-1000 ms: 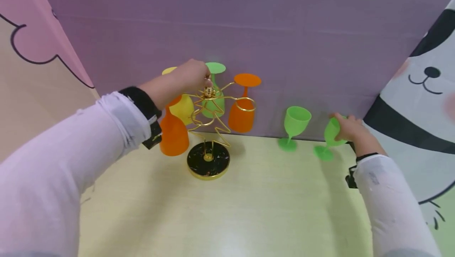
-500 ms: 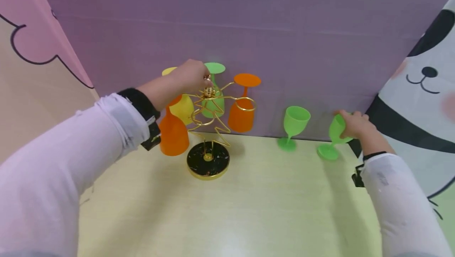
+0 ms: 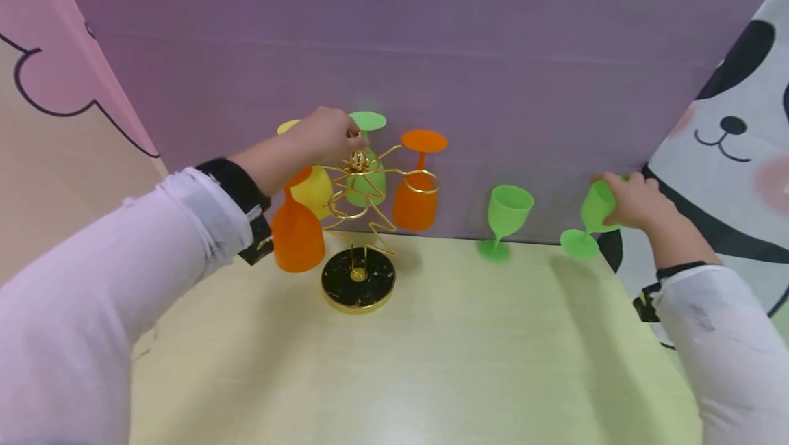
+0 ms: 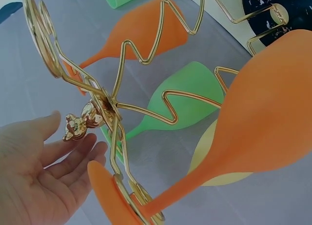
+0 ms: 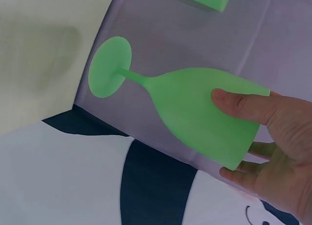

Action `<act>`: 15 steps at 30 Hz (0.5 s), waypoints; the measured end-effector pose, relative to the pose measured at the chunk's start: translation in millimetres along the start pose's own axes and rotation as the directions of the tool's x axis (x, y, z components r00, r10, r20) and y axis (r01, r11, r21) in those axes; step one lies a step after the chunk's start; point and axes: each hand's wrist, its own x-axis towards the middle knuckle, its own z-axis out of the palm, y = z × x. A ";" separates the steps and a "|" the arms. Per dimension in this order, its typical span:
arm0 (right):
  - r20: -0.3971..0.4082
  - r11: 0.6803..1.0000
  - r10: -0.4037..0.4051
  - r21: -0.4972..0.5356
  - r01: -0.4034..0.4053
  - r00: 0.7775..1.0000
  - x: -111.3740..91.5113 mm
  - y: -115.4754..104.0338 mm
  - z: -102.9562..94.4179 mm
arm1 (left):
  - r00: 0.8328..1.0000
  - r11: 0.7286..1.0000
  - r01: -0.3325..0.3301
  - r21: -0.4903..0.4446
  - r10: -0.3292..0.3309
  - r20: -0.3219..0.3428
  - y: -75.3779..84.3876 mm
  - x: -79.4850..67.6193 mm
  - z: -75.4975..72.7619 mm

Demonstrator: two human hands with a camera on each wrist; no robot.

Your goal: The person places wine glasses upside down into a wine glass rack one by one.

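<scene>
My left hand (image 3: 327, 133) is at the top of a gold wire glass rack (image 3: 420, 172), thumb and fingers around its small bear-shaped finial (image 4: 75, 128). Upside-down goblets hang from the rack: an orange goblet (image 3: 298, 236) at the left, a yellow goblet (image 3: 314, 192) and a green goblet (image 3: 368, 185) behind, and another orange goblet (image 3: 415, 202) at the right. At the far right my right hand (image 3: 637, 202) grips the bowl of a light green goblet (image 5: 200, 110), thumb on one side and fingers on the other. Its foot appears raised off the table.
Another light green goblet (image 3: 509, 209) stands upright by the back wall, between rack and right hand. The rack's round black base (image 3: 359, 277) sits on the pale table (image 3: 419, 363). A purple cloth (image 3: 493, 89) backs it, with a panda-printed panel (image 3: 727, 178) at the right.
My right hand has lifted the green goblet and carried it rightward and slightly up. The left hand stays at the top of the rack, and the view has shifted slightly.
</scene>
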 end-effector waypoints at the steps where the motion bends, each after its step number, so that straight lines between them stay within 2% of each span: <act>1: -0.014 1.000 -0.011 -0.009 0.011 1.000 -0.9 -1.2 -2.7 | 1.000 1.000 0.004 -0.011 -0.004 0.001 -0.5 -0.1 -0.5; 5: -0.072 0.998 -0.056 -0.018 0.055 0.996 -6.2 -8.8 -13.4 | 1.000 0.998 0.020 -0.056 -0.020 -0.002 -2.2 -2.1 -3.2; 10: -0.159 0.996 -0.091 -0.026 0.088 0.983 -16.8 -19.1 -25.3 | 0.999 0.996 0.020 -0.092 -0.024 -0.037 -3.0 -10.3 -7.0; 15: -0.261 0.998 -0.055 0.019 0.062 0.964 -34.1 -28.1 -30.2 | 0.992 0.983 0.009 -0.183 -0.031 -0.120 -3.3 -26.2 -9.7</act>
